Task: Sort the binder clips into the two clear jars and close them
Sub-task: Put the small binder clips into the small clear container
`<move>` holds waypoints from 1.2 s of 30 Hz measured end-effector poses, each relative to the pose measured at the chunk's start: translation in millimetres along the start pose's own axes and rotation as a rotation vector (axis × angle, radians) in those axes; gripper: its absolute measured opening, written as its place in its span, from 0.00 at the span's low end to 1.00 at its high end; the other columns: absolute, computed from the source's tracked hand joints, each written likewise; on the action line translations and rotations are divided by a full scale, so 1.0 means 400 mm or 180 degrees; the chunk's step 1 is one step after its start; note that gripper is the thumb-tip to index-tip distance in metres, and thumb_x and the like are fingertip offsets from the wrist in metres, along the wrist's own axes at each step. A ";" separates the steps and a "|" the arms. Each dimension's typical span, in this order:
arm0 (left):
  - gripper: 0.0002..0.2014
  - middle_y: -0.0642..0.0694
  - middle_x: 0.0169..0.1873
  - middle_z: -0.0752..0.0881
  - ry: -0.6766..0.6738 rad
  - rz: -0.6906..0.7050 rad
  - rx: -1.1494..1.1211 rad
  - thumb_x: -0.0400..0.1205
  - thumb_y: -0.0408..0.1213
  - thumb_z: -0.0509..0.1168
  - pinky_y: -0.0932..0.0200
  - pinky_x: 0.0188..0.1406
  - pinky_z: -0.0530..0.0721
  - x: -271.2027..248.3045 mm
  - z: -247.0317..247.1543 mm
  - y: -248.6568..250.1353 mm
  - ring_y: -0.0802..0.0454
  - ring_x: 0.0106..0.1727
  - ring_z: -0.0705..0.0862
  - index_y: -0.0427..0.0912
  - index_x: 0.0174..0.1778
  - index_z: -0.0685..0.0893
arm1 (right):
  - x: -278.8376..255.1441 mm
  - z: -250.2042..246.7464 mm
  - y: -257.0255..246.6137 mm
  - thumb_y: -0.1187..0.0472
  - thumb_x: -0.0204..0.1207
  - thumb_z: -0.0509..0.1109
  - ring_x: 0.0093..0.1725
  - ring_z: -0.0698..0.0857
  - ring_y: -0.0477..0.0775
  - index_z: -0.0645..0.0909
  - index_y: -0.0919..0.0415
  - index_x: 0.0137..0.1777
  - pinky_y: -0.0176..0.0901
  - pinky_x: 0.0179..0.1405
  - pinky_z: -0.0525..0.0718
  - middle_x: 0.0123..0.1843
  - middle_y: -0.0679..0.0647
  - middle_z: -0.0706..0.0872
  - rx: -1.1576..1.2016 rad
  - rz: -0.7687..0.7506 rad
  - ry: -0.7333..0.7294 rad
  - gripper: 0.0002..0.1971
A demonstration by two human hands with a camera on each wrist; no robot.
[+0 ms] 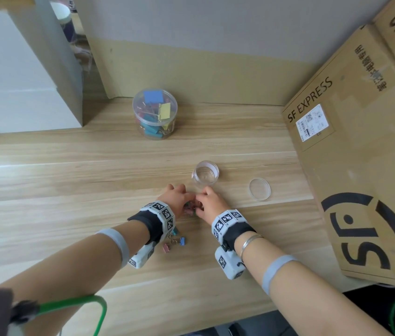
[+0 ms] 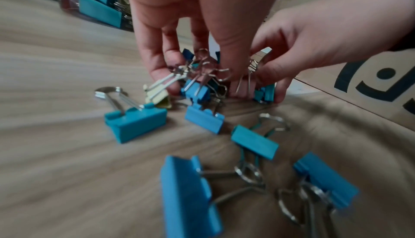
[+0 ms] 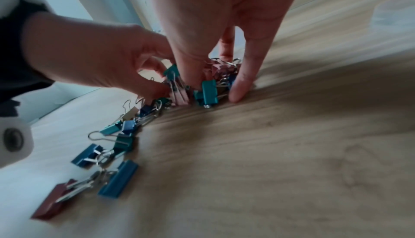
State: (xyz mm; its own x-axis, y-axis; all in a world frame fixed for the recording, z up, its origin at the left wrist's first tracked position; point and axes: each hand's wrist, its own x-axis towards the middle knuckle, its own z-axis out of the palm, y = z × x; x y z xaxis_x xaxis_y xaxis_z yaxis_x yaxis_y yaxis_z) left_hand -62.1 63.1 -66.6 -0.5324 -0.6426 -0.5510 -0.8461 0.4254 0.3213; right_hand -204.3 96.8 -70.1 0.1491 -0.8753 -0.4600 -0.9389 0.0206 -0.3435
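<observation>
A heap of small binder clips (image 1: 189, 209) lies on the wooden table (image 1: 70, 170), with both hands meeting over it. My left hand (image 1: 178, 197) pinches a bunch of clips (image 2: 197, 89) by their wire handles. From the other side my right hand (image 1: 209, 202) curls its fingers (image 3: 240, 85) round teal and pink clips (image 3: 207, 91). Several loose blue clips (image 2: 134, 123) and a dark red clip (image 3: 51, 201) trail toward me. The small clear jar (image 1: 205, 172) stands open just beyond the hands, its lid (image 1: 259, 189) lying to the right. A bigger clear jar (image 1: 154, 113) holds large coloured clips.
A big SF Express cardboard box (image 1: 361, 154) walls off the right side of the table. A white box (image 1: 17, 76) stands at the back left. A green cord (image 1: 77, 301) loops near my left elbow.
</observation>
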 end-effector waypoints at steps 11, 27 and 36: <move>0.10 0.40 0.54 0.82 0.0682 0.0072 -0.0700 0.78 0.25 0.59 0.61 0.43 0.75 -0.003 -0.067 0.010 0.42 0.53 0.83 0.34 0.47 0.85 | -0.002 0.000 0.022 0.64 0.74 0.69 0.50 0.82 0.57 0.80 0.65 0.55 0.44 0.55 0.81 0.62 0.57 0.73 0.0247 -0.0028 0.0018 0.10; 0.12 0.38 0.58 0.79 0.0764 0.0245 -0.0152 0.79 0.25 0.59 0.53 0.50 0.78 0.153 -0.194 0.104 0.38 0.58 0.80 0.35 0.56 0.82 | -0.006 -0.023 0.048 0.65 0.73 0.68 0.54 0.79 0.57 0.75 0.62 0.52 0.44 0.53 0.78 0.65 0.56 0.71 -0.0361 -0.0324 -0.0446 0.09; 0.17 0.42 0.58 0.82 0.0879 0.0532 0.0552 0.83 0.31 0.56 0.51 0.48 0.81 0.107 -0.182 0.062 0.42 0.57 0.80 0.42 0.67 0.75 | -0.006 -0.027 0.036 0.64 0.72 0.69 0.54 0.81 0.60 0.72 0.61 0.50 0.44 0.43 0.75 0.69 0.57 0.72 -0.0497 -0.0375 -0.0288 0.10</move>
State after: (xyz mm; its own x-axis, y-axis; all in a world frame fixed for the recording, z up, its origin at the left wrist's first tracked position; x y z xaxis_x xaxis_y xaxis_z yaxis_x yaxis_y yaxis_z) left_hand -108.0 -0.3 -26.3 -0.6703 -0.6929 -0.2657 -0.7421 0.6255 0.2410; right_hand -221.5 94.0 -65.1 0.2814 -0.8201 -0.4983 -0.9489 -0.1606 -0.2716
